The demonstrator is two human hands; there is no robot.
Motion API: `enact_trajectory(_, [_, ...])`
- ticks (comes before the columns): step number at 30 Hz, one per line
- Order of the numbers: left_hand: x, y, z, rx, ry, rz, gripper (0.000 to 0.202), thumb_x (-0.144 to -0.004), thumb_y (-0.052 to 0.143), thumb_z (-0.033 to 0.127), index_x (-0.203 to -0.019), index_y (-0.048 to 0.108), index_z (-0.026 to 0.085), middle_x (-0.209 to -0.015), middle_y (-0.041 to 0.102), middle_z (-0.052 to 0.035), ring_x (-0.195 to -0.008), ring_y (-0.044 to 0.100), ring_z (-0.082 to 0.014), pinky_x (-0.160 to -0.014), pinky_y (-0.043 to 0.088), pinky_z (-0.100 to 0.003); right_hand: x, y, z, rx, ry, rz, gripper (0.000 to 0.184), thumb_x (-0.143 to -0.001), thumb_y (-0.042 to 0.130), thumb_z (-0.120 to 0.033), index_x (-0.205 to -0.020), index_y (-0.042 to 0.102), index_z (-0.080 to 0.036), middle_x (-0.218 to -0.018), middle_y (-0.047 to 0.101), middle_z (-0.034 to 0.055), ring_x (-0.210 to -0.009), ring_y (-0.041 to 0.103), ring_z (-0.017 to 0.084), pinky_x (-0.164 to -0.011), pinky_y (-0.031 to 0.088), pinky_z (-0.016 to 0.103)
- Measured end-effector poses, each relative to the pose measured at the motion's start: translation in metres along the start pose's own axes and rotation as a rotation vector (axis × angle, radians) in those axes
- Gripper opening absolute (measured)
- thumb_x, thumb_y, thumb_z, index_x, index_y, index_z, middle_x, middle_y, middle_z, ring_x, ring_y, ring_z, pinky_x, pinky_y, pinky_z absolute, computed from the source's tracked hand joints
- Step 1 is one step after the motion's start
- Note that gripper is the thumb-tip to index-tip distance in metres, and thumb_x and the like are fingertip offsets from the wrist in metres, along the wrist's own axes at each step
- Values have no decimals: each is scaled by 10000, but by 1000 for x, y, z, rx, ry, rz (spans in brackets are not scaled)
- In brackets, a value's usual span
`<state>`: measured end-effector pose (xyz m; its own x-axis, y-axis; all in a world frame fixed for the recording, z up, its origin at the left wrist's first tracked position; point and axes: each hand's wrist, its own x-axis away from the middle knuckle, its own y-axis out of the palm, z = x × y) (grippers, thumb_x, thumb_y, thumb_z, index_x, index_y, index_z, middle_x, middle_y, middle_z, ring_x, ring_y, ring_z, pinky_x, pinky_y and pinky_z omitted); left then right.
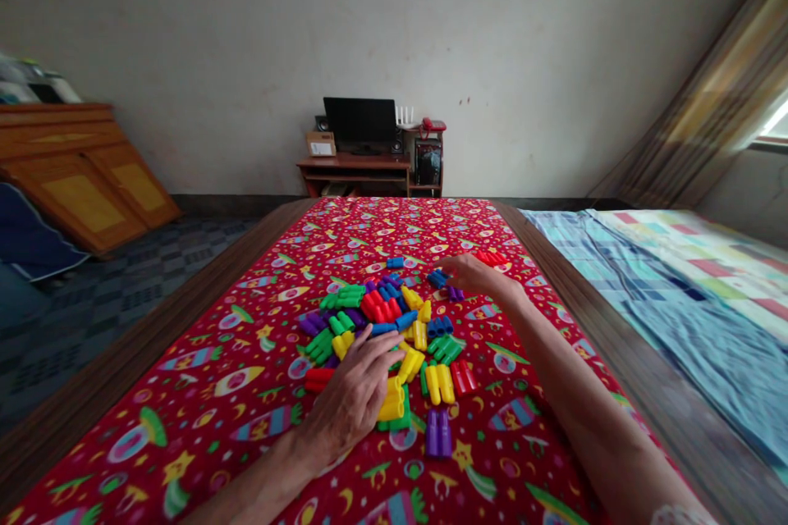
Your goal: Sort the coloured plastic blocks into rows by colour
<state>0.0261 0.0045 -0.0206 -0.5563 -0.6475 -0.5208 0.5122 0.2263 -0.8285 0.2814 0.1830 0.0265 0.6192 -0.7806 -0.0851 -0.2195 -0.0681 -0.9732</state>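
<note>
A heap of plastic building pieces (382,320) in red, yellow, green, blue and purple lies on the red patterned cloth of the table (203,394). My left hand (350,398) rests palm down at the heap's near edge, fingers curled over a yellow piece (394,404). My right hand (471,275) reaches to the heap's far right side, fingertips at a blue piece (437,278) and close to a purple piece (455,293). Just beyond that hand lie red pieces (492,257). A lone purple piece (438,433) sits nearest me.
The table's wooden edge (111,377) runs along both sides. A bed with a checked blue sheet (677,295) is on the right. A desk with a monitor (360,125) stands at the far wall, a wooden cabinet (80,180) at the left.
</note>
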Motion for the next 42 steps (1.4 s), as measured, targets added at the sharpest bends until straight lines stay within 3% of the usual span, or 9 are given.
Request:
enact_trajectory(3, [0, -2, 2, -7, -41, -28, 334, -954, 322, 106, -1176, 560, 179, -1288, 619, -76, -1279, 512, -184, -1194, 283, -464, 2, 4, 3, 13, 17, -33, 336, -842, 608, -140, -1173, 661, -153, -987, 723, 78, -836, 648, 158, -689, 441, 212])
enact_trajectory(11, [-1, -3, 3, 2, -39, -23, 332, -949, 321, 105, -1161, 566, 178, -1274, 632, -76, -1259, 533, -189, -1198, 270, -475, -3, 10, -23, 134, 90, -96, 193, -864, 552, -141, -981, 704, -120, -877, 719, 99, -760, 636, 156, -629, 392, 216])
enact_trajectory(16, [-1, -3, 4, 7, -51, -15, 332, -952, 323, 108, -1157, 573, 180, -1275, 630, -75, -1270, 522, -191, -1191, 287, -471, 0, 13, -14, 143, 115, -53, 232, -874, 556, -186, -1066, 674, -133, -968, 716, 106, -849, 644, 175, -675, 411, 217])
enact_trajectory(20, [0, -1, 3, 2, -41, -8, 329, -954, 324, 116, -1161, 571, 183, -1275, 631, -74, -1260, 531, -192, -1186, 295, -472, -2, 19, -10, 62, 15, 25, 303, -822, 608, -159, -1121, 647, -134, -1125, 682, 119, -1005, 627, 190, -784, 433, 217])
enact_trajectory(28, [-1, -1, 1, 0, -16, -4, 322, -955, 325, 119, -1156, 569, 178, -1265, 637, -76, -1253, 539, -195, -1196, 276, -474, 0, 16, -5, -26, 41, 10, 304, -808, 608, -152, -1101, 686, -142, -992, 734, 101, -869, 678, 188, -729, 471, 233])
enact_trajectory(32, [-1, -1, 1, -2, -24, -2, 339, -951, 326, 121, -1178, 571, 182, -1277, 633, -67, -1254, 540, -191, -1200, 275, -455, -3, 21, -2, -70, -77, 38, 540, -774, 620, -116, -1310, 590, -178, -1260, 650, 126, -1102, 629, 229, -883, 479, 285])
enact_trajectory(35, [0, -1, 0, 3, -9, 2, 330, -950, 333, 124, -1177, 567, 178, -1274, 633, -76, -1257, 537, -193, -1210, 241, -471, -13, 31, -10, -99, -260, 23, 572, -754, 567, -23, -1296, 602, -204, -1390, 556, 112, -1188, 577, 218, -957, 447, 294])
enact_trajectory(39, [0, 0, -1, 10, -5, -9, 321, -952, 333, 131, -1172, 561, 179, -1283, 627, -85, -1260, 535, -196, -1210, 229, -483, -22, 36, -23, -90, -399, -38, 334, -817, 513, 0, -1051, 705, -143, -1099, 704, 110, -975, 636, 162, -859, 447, 241])
enact_trajectory(42, [0, 0, -1, 14, -5, -9, 327, -950, 329, 125, -1172, 563, 179, -1279, 630, -84, -1256, 540, -194, -1202, 257, -472, -18, 24, -21, -25, -229, -67, 232, -853, 540, -58, -999, 708, -124, -909, 725, 91, -792, 637, 143, -706, 435, 214])
